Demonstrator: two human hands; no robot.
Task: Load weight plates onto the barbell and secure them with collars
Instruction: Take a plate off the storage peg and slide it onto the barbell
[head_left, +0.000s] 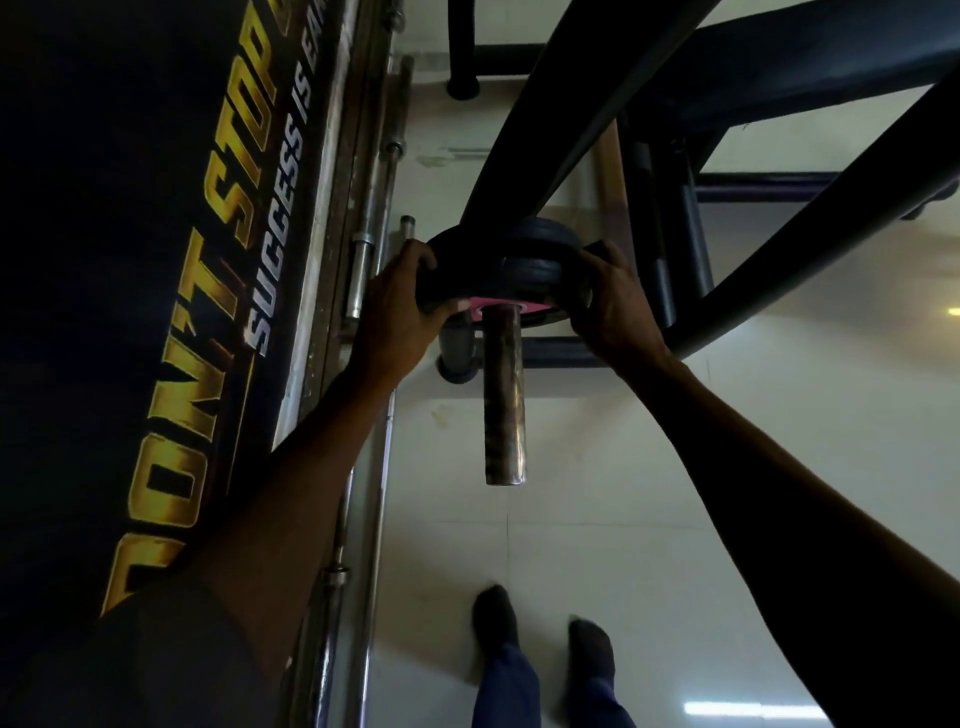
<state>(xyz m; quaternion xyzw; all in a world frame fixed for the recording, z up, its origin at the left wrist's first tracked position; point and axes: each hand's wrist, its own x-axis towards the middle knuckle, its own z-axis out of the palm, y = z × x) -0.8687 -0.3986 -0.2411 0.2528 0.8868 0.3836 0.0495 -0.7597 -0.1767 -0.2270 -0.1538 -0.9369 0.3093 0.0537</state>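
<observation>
**Both hands on plate, plate on sleeve**

Right now we're looking down at our two hands, each clamped on a black weight plate (498, 273) w/ a pink centre label. We're gripping it from opposite edges: left hand (400, 306) is wrapping the left rim, fingers curling over the top and thumb pressing near the pink label; right hand (613, 306) is closing on the right rim, fingers tucked behind the edge. Both grips are tight on the plate, no gap showing btwn palm and rubber.

We're seeing the plate sitting on the barbell sleeve (504, 395), w/ the worn metal sleeve poking through the centre hole and running toward us; most of the sleeve is showing bare on our side of the plate. Behind the plate we're making out ribbed rims, poss. a second plate stacked against it, but it's too dark to tell for sure.

A dark curved rack frame (561, 119) is crossing over the plate from above. To the left, a black banner (156, 260) w/ gold and white lettering is hanging along the wall, and spare bars (363, 260) are resting beside it. Below, our feet (540, 639) in dark shoes are standing on the pale tiled floor (675, 467), near the sleeve end.
</observation>
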